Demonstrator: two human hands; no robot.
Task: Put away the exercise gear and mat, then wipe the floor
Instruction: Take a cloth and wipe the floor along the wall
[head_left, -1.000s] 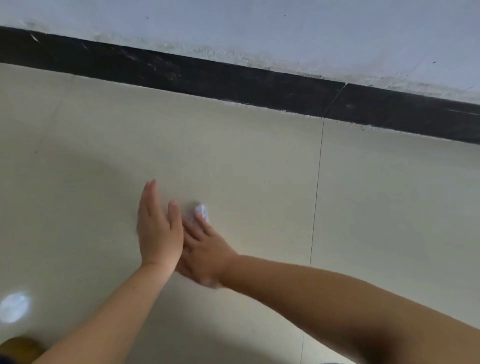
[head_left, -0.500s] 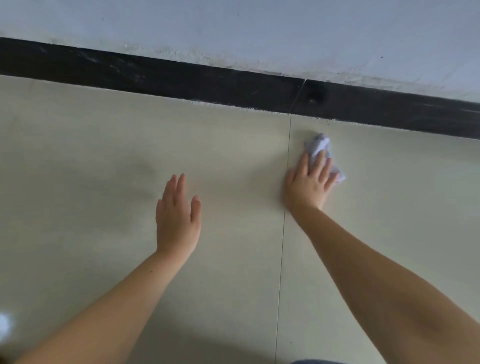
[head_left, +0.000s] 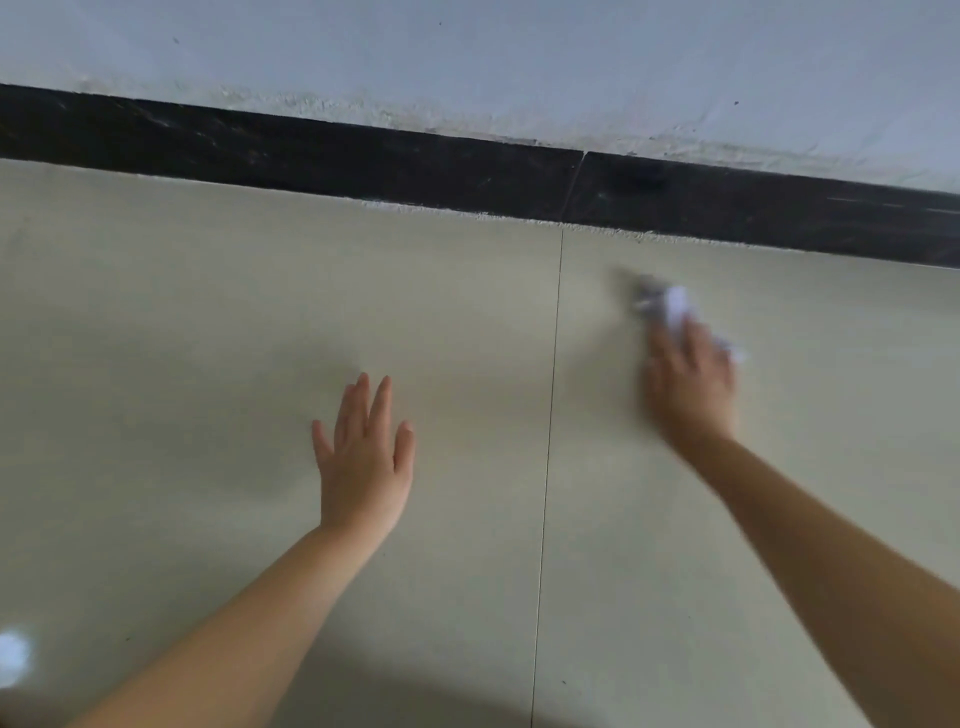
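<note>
Two hands are showing over the floor (head_left: 208, 364), which is lying in two pale tiles meeting at one thin grout line (head_left: 553, 415). The left hand (head_left: 363, 457) is resting palm down on the left tile, fingers straight and slightly spread, holding nothing. The right hand (head_left: 688, 379) is blurring on the right tile, pressing one crumpled white cloth (head_left: 672, 306) against the floor; the cloth is poking out beyond the fingertips and at the hand's right edge, near the skirting. Whether the fingers are curling round it or lying flat on it cannot be told through the blur. One black skirting band (head_left: 311, 156) is running along the foot of one pale wall (head_left: 467, 62), with one joint in it. No writing is showing anywhere.
</note>
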